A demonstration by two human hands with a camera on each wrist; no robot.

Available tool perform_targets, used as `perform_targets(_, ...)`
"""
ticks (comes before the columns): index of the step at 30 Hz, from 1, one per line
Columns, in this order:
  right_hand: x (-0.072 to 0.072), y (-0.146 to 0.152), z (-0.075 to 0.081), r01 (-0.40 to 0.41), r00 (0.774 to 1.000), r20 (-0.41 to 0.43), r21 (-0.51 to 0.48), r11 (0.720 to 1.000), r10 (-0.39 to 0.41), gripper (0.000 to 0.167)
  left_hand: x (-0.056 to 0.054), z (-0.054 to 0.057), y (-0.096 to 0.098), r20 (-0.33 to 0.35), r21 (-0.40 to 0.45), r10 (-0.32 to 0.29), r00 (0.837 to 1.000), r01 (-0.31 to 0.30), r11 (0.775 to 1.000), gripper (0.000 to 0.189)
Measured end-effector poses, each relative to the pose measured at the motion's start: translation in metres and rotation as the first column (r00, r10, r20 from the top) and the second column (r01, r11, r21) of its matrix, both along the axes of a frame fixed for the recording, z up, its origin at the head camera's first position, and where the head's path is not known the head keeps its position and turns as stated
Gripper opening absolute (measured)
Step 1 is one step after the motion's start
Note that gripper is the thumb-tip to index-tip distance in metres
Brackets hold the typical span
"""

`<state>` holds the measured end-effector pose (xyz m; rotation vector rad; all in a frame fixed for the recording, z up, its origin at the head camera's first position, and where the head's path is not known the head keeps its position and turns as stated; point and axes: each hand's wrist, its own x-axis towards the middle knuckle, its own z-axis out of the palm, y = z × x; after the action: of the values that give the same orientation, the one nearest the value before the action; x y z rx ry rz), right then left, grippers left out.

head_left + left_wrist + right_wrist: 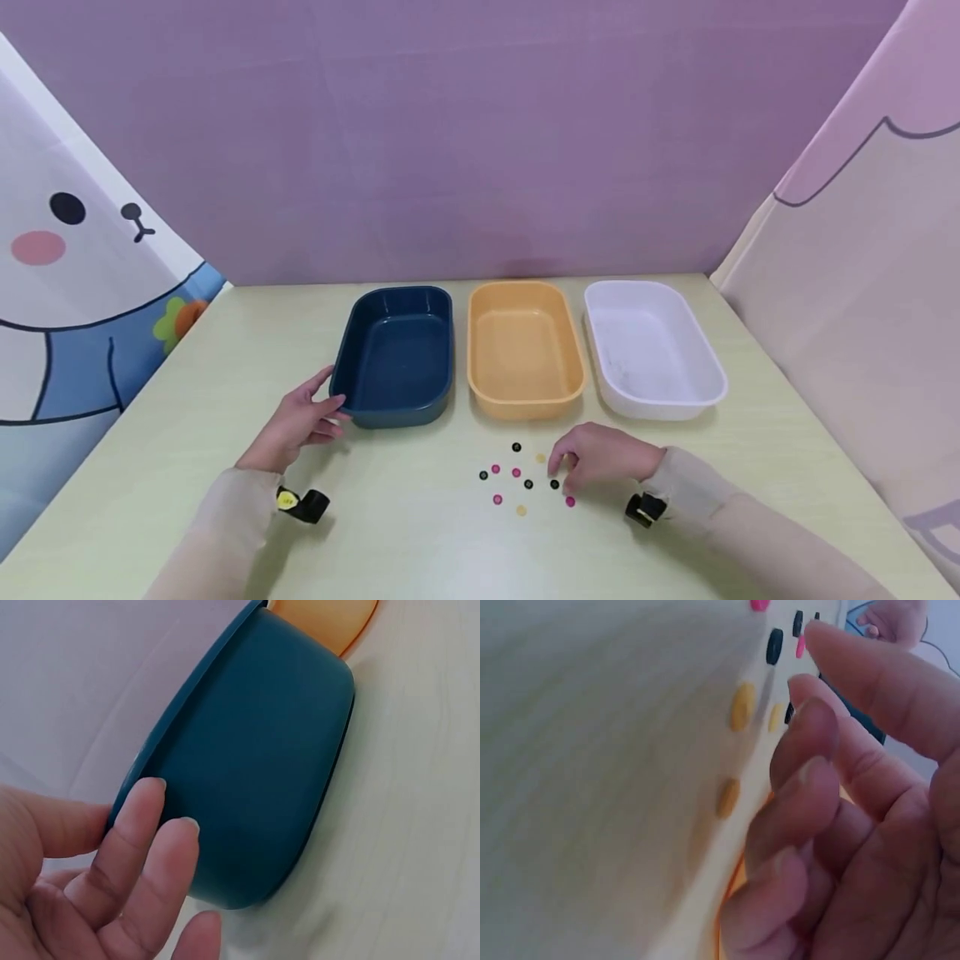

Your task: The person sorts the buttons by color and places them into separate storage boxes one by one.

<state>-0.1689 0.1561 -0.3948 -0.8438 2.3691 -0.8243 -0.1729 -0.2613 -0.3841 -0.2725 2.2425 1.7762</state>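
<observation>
While the rim of the dark blue tray (405, 358) is pinched near one corner by the left hand (296, 425), with fingers laid against the outer wall, nothing is seen to be grasped by the right hand (607, 454), whose fingers are loosely bent, thumb and index finger parted, low over the desk (420, 533). Just beside those fingertips a black disc (554, 484), a magenta disc (570, 502) and a yellow disc (541, 458) are found; the other small discs (516, 472), of the same mixed colours, are scattered to the left, in front of the orange tray (525, 350). Farther right, the white tray (660, 358) is set beside the orange one. Because the discs are flat and closely spaced, a neighbour could be nudged away or taken by mistake, and a thin edge could be lost from the fingertips. If the rim were pulled or pressed by the left hand, the dark blue tray could be dragged or tipped.
</observation>
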Motion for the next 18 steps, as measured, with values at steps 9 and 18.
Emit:
perform_targets(9, 0.0, -0.007, -0.001, 0.0, 1.0, -0.026, 0.038, 0.999, 0.001, 0.017, 0.0, 0.002, 0.0, 0.005, -0.003, -0.02, 1.0, 0.02, 1.0, 0.068)
perform_targets(18, 0.006, -0.018, 0.003, 0.016, 0.998, -0.061, 0.131, 0.991, -0.008, 0.023, 0.002, 0.001, 0.0, 0.016, -0.022, 0.003, 1.0, -0.002, 1.0, 0.068)
